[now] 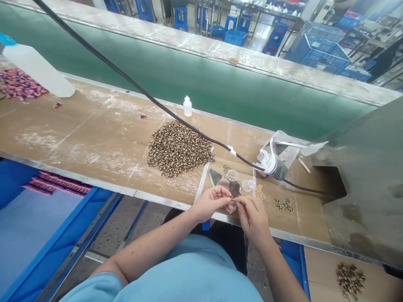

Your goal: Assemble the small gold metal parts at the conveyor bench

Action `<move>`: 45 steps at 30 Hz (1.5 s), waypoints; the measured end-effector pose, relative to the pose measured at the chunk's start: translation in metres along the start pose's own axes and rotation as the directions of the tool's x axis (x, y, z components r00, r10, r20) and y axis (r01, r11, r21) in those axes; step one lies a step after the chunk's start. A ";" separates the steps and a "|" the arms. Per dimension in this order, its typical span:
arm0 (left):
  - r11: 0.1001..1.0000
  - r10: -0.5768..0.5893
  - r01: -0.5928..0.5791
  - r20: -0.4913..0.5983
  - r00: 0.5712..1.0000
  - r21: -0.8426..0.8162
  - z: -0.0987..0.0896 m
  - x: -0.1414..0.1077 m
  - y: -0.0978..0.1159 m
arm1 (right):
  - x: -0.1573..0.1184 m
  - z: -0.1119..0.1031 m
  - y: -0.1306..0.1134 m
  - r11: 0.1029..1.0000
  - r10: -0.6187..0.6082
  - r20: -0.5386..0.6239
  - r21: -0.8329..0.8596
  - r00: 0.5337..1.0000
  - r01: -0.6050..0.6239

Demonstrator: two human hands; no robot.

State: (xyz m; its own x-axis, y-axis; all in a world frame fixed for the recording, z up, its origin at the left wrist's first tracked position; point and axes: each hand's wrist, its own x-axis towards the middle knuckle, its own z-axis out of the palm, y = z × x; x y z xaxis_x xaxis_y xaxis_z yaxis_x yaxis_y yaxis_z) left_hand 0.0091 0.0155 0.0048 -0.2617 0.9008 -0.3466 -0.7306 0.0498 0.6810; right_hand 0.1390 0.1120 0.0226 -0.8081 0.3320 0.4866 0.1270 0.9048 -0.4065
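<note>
My left hand and my right hand meet at the table's front edge, fingertips pinched together. Between them is a small brown-and-gold piece, mostly covered by the fingers. Just beyond lie a grey-brown cloth and two small clear round dishes, one left and one right. Right of the dishes are scattered tiny tan bits. A few small curved brown-and-gold pieces lie to the right of my right hand. A large heap of similar pieces sits to the left.
A black cable crosses the view toward a clear plastic box. A small white bottle stands behind the heap. A big white jug is far left, beside purple-orange pieces. A metal panel bounds the right.
</note>
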 end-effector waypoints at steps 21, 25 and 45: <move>0.994 0.070 -0.066 -0.043 0.997 0.093 0.000 -0.001 -0.003 | -0.024 0.016 -0.013 0.996 0.089 -0.151 0.034 0.985 -0.085; 0.988 0.066 -0.057 -0.054 0.996 0.142 0.002 -0.002 -0.002 | -0.025 0.017 -0.015 0.962 0.264 -0.192 0.129 0.945 -0.242; 0.985 0.065 -0.068 0.020 0.998 0.159 0.003 -0.003 -0.006 | -0.030 0.021 -0.014 0.982 0.184 -0.294 0.008 0.938 -0.190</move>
State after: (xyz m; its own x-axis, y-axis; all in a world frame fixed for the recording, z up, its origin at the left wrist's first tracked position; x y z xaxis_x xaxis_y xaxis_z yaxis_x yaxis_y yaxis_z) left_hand 0.0166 0.0134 0.0036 -0.2963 0.9105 -0.2886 -0.6017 0.0567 0.7967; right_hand 0.1492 0.0839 -0.0020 -0.5659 0.5562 0.6086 0.2732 0.8230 -0.4980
